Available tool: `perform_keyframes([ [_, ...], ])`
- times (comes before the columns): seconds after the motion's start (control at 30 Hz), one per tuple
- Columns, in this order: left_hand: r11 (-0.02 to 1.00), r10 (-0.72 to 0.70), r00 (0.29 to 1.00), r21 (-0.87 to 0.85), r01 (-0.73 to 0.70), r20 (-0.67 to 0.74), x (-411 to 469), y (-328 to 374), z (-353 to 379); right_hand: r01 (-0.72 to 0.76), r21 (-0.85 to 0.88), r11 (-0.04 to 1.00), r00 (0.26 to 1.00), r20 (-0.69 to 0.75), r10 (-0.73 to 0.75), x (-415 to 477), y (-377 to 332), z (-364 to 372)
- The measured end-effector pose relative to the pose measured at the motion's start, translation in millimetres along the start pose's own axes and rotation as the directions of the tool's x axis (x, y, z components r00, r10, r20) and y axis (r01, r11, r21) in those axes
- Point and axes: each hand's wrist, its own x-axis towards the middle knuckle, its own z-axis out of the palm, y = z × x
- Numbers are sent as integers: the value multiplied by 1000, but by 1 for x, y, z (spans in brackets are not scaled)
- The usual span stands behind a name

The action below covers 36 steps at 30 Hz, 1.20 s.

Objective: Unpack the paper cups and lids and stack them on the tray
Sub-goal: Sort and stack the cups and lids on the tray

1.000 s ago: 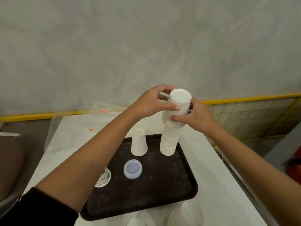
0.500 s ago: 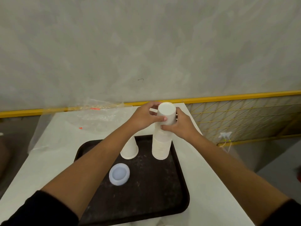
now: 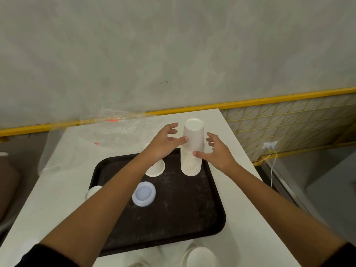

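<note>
A tall stack of white paper cups point(image 3: 191, 151) stands upside down on the dark tray point(image 3: 173, 220), at about 1 o'clock from the tray's middle, near its far right corner. The left hand point(image 3: 163, 144) is beside the stack at its 9 o'clock, fingers spread and loose, gripping nothing – only the thumb tip lies against the top cup's wall. The right hand point(image 3: 218, 154) is at the stack's 3 o'clock, likewise open with fingers splayed, its thumb tip touching the ribbed rims lower down. A single inverted cup point(image 3: 156, 169) sits on the tray at 12 o'clock, partly hidden by the left forearm. A translucent lid point(image 3: 143, 193) lies flat at about 10 o'clock, close to the tray's middle. Clear plastic wrapping point(image 3: 119, 130) is crumpled on the white table point(image 3: 240, 209) beyond the tray at 11 o'clock – near the yellow rail point(image 3: 269, 99). More cups point(image 3: 200, 257) rest off the tray at 5 o'clock.
</note>
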Motion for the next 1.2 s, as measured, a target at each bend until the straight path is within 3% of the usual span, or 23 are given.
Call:
perform_keyframes([
  [0.1, 999, 30, 1000, 12, -30, 6, -25, -4, -6, 7, 31, 999, 1000, -14, -7, -26, 6, -4],
  [0.47, 1000, 11, 927, -6, -9, 374, -135, -63, -12, -77, 97, 992, 996, 53, 72, -154, 50, -17],
  [0.77, 965, 65, 825, 175, -196, 562, -174, -78, 28, -72, -112, 991, 938, 331, 106, -231, 75, 18],
  [0.97, 940, 115, 805, 197, -277, 582, -174, -76, 40, -55, -43, 998, 974, 216, 63, -235, 50, 47],
  [1.2, 959, 128, 818, 139, -246, 561, -177, -75, 42, -51, -62, 997, 985, 163, 61, -234, 41, 55],
])
